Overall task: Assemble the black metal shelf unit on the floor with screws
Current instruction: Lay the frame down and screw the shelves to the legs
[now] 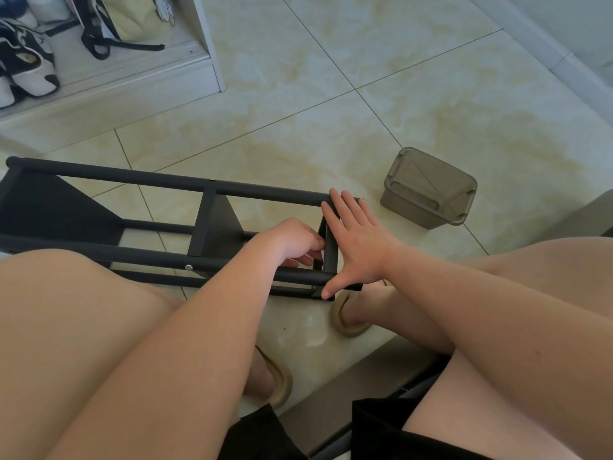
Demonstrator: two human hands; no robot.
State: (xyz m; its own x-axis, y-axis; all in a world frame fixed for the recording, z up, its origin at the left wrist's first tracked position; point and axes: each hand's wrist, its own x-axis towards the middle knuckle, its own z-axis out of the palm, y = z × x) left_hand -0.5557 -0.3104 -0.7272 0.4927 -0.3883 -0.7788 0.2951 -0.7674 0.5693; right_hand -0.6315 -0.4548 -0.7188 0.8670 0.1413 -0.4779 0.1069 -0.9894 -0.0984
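The black metal shelf unit (pixel 139 179) lies on its side on the tiled floor, its round tubes running left to right with flat shelf panels between them. My right hand (pixel 356 242) lies flat and spread against the shelf panel (pixel 330 257) at the unit's right end, fingers up on the top tube, thumb down on the lower tube. My left hand (pixel 293 239) reaches inside the frame just left of that panel, its fingers curled against the panel's inner face; what they pinch is hidden. A silver screw head (pixel 188 267) shows on the near tube.
A translucent grey lidded box (pixel 428 187) stands on the floor to the right of the unit. A white cabinet (pixel 205 38) with sneakers (pixel 26 58) and a bag is at the back left. My knees and sandalled feet (pixel 348 322) fill the foreground.
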